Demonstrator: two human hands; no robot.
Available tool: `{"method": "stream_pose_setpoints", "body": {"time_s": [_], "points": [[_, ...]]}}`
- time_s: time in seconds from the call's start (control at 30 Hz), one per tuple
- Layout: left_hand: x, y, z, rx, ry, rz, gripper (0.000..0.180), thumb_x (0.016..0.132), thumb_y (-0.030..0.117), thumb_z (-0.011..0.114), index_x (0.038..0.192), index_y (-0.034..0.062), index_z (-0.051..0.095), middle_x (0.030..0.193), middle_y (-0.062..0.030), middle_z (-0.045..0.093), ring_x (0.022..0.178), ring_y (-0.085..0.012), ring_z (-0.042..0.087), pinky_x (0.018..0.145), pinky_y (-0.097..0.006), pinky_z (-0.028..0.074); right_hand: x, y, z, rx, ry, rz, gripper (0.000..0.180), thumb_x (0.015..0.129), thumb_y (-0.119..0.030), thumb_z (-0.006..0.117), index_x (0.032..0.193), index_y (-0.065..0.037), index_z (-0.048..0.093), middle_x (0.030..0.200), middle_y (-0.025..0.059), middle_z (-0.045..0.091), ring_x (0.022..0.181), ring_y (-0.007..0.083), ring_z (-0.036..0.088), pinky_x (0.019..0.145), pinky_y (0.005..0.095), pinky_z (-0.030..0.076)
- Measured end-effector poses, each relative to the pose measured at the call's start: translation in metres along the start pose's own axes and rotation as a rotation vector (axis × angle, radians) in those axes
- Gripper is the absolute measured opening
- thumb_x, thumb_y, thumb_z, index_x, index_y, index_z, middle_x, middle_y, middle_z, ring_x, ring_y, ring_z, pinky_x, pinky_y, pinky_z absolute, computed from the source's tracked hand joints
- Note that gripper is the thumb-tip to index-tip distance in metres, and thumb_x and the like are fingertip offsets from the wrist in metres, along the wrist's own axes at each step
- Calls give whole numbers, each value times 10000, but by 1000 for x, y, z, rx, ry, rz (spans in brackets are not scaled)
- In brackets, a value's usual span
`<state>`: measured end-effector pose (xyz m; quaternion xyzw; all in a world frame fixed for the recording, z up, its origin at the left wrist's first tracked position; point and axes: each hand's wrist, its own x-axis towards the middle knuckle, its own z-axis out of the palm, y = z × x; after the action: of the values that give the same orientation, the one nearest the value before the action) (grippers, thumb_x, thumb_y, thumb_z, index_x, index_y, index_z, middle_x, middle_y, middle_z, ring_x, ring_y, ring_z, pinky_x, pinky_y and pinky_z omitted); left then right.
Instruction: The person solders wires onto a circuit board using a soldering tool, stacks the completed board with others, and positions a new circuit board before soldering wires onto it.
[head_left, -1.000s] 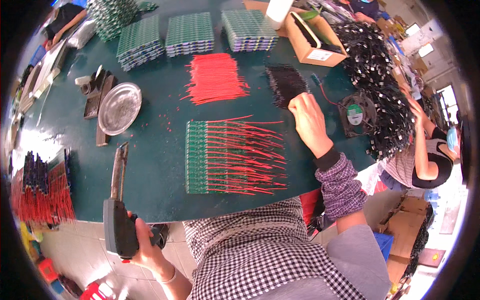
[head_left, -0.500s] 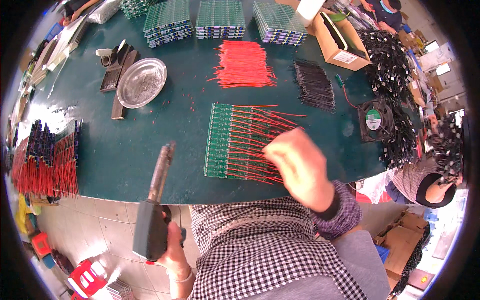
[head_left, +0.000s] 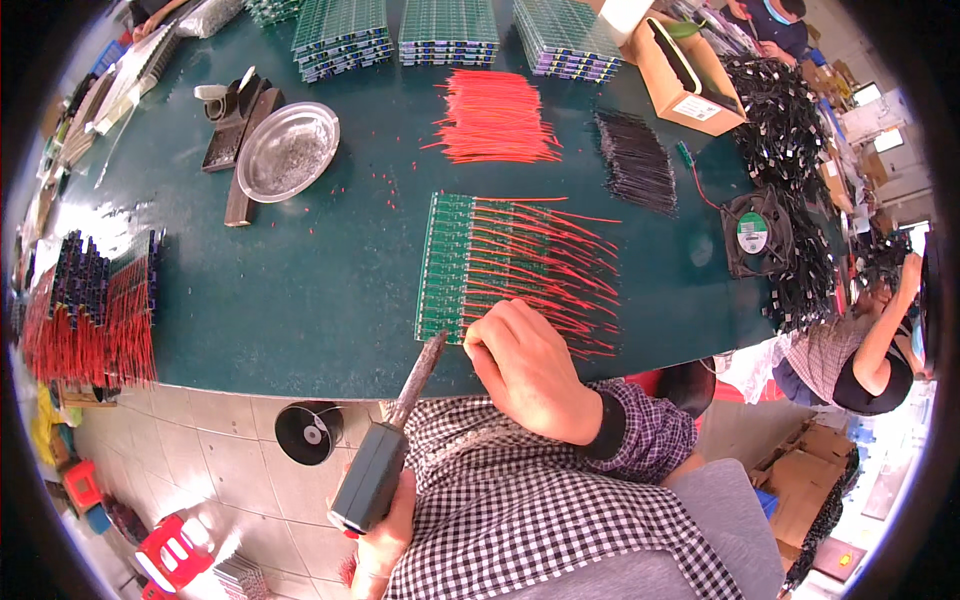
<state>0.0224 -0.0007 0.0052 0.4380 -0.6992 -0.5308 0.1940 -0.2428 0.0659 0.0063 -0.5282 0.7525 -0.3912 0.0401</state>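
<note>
A green circuit board panel (head_left: 441,265) lies on the table in front of me, with a row of red wires (head_left: 560,262) fanning off it to the right. My left hand (head_left: 392,525) is closed round the dark grey handle of a soldering iron (head_left: 368,478). Its metal tip reaches the panel's near edge, close to my right fingertips; whether it touches is hard to tell. My right hand (head_left: 535,370) is closed in a pinch at the panel's near end, on a red wire that the fingers mostly hide.
Beyond the panel lie loose red wires (head_left: 497,115) and black wires (head_left: 637,165). A metal dish (head_left: 262,180) stands left, near wired boards (head_left: 95,320). Board stacks (head_left: 448,40) line the back. At right are a fan (head_left: 752,232), a cardboard box (head_left: 690,95) and black cables (head_left: 785,140).
The soldering iron has moved right and up to the panel's near edge. My right hand has shifted left and nearer, from the wires' middle to the panel's near end.
</note>
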Motion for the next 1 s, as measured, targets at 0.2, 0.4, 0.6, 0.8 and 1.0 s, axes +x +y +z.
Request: {"method": "stream_pose_setpoints", "body": {"time_s": [0.2, 0.4, 0.6, 0.8, 1.0], "points": [[-5, -3, -6, 15, -58, -106, 513, 792, -18, 771, 1296, 34, 694, 1161, -95, 717, 1054, -196, 675, 952, -350, 516, 1, -1, 2, -41, -3, 6, 191, 823, 45, 730, 923, -29, 585, 880, 108, 584, 813, 313, 581, 720, 415, 484], [6, 0, 6, 137, 78, 186, 230, 761, 37, 796, 969, -7, 711, 791, -108, 689, 617, -225, 668, 577, -326, 514, 2, -2, 2, -75, -22, 24, 194, 819, 24, 742, 920, -38, 589, 876, 99, 583, 815, 302, 585, 720, 406, 491], [4, -4, 7, 84, 74, 139, 216, 739, 10, 794, 932, -13, 698, 792, -110, 682, 607, -226, 661, 567, -323, 503, 3, -4, 2, -98, -23, 34, 180, 825, 14, 739, 916, -41, 593, 880, 96, 587, 820, 298, 589, 721, 405, 495], [8, 1, 6, 180, 55, 256, 206, 730, 6, 786, 915, -11, 696, 783, -119, 677, 599, -237, 656, 556, -340, 503, 3, -4, 5, -116, -10, 36, 165, 834, 5, 735, 909, -44, 596, 883, 93, 589, 830, 298, 596, 727, 401, 499], [4, 2, 5, 143, 100, 183, 226, 748, 41, 787, 947, -16, 696, 807, -122, 677, 627, -268, 667, 570, -354, 509, 3, -4, 4, -111, -22, 45, 186, 814, 17, 736, 906, -50, 589, 881, 88, 587, 825, 295, 595, 726, 400, 498]]}}
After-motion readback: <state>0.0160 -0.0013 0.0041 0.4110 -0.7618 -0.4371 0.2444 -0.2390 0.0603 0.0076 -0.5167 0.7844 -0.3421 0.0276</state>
